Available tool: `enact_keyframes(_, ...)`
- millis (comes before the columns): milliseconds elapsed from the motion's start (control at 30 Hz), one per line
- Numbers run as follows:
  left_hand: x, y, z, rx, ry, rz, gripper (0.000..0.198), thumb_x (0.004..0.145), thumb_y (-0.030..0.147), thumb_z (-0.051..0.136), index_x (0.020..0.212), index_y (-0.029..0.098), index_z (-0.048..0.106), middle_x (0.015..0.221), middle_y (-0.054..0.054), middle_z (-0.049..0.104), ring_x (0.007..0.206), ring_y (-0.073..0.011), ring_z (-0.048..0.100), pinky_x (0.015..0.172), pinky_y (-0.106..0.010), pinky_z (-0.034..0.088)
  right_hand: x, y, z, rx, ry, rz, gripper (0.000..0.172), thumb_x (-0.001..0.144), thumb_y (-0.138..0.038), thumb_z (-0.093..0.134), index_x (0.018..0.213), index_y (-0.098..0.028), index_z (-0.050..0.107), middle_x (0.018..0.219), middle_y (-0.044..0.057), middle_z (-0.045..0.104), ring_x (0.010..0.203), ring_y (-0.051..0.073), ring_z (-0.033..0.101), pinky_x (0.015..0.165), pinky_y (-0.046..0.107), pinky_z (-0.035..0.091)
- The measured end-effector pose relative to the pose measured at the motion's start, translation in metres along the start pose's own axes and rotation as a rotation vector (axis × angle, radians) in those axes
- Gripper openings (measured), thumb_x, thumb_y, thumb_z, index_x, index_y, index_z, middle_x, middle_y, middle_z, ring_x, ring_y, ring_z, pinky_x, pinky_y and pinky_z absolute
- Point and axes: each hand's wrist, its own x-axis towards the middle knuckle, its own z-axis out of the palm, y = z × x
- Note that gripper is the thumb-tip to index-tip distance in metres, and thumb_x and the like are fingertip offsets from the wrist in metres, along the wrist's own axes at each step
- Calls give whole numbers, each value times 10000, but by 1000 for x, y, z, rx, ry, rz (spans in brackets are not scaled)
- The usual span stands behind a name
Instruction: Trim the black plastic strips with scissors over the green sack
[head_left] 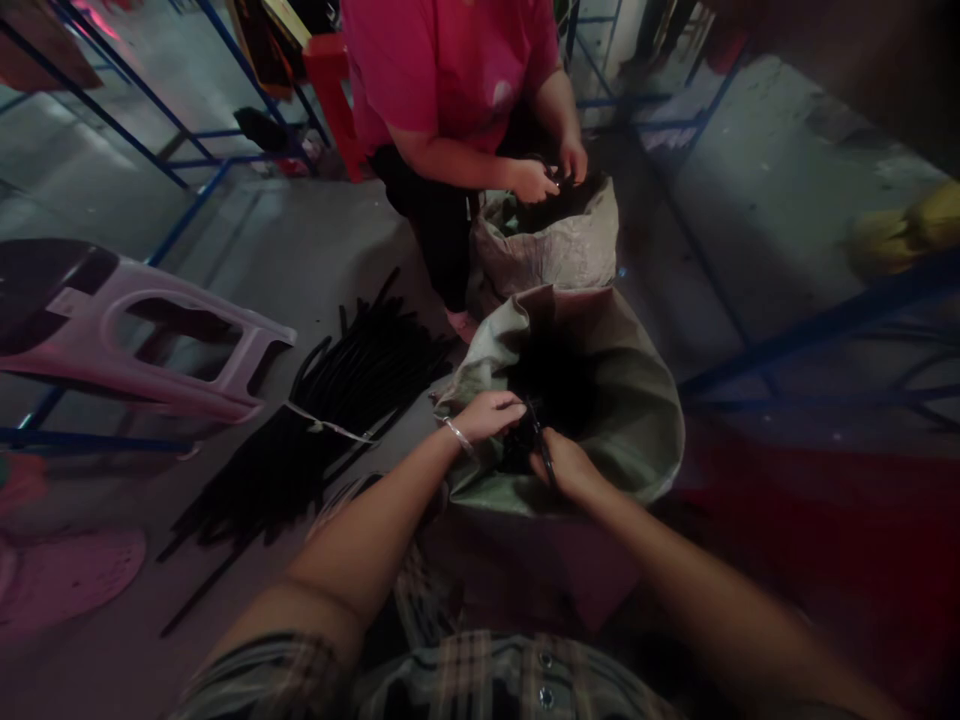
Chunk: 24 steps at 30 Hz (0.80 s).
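Note:
My left hand [489,414], with a bracelet at the wrist, is closed in a pinch over the near left part of an open woven sack [637,420]. What it pinches is small and dark, too dim to make out. Close beside it, my right hand [568,464] is wrapped round dark-handled scissors [548,464], their tips near my left fingers. Black material fills the shadowed inside of the sack, its shape hard to see. On the floor to the left lies a bundle of long black strips or tubes [352,370], tied with a pale band [330,424].
Across from me a person in a pink shirt [457,80] works with both hands over a second sack [551,255]. A pink plastic stool [142,340] stands at left, a red chair [330,100] behind. Blue metal frames [810,335] border both sides.

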Motion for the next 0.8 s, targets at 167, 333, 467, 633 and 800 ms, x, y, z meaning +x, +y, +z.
enact_keyframes(167, 0, -1, -1, 63, -8, 41, 288, 798, 375, 536, 848, 108, 632, 605, 14, 535, 519, -73, 438, 497, -194, 343, 2, 1, 0, -16, -21, 35, 210, 808, -303, 522, 957, -156, 525, 886, 88, 632, 719, 160, 554, 596, 240, 318)
enact_keyframes(333, -1, -2, -2, 85, -15, 34, 296, 810, 393, 521, 818, 116, 625, 589, 17, 524, 501, -71, 437, 475, -191, 327, 1, 0, 2, 7, -3, 29, 129, 808, -266, 514, 887, -165, 532, 778, 56, 622, 624, 127, 522, 544, 229, 288)
enact_keyframes(467, -2, 2, -2, 18, -12, -7, 276, 797, 386, 537, 786, 117, 596, 574, 24, 510, 485, -63, 423, 456, -182, 316, 1, 0, 5, 14, 36, 18, 78, 797, -241, 515, 818, -168, 536, 697, 36, 602, 569, 117, 495, 529, 228, 283)
enact_keyframes(633, -2, 4, -1, 3, -3, -42, 276, 788, 388, 534, 741, 118, 573, 574, 24, 513, 474, -57, 413, 446, -178, 309, -2, -2, 4, 34, 67, -24, 68, 780, -231, 519, 751, -171, 534, 668, 33, 597, 565, 118, 493, 534, 227, 295)
enact_keyframes(800, 0, 1, -2, 17, -12, -56, 302, 789, 409, 517, 696, 123, 543, 570, 22, 506, 469, -55, 407, 444, -179, 304, -4, -4, 5, 81, 59, -18, 102, 782, -223, 492, 695, -179, 520, 644, 29, 597, 550, 123, 502, 530, 229, 296)
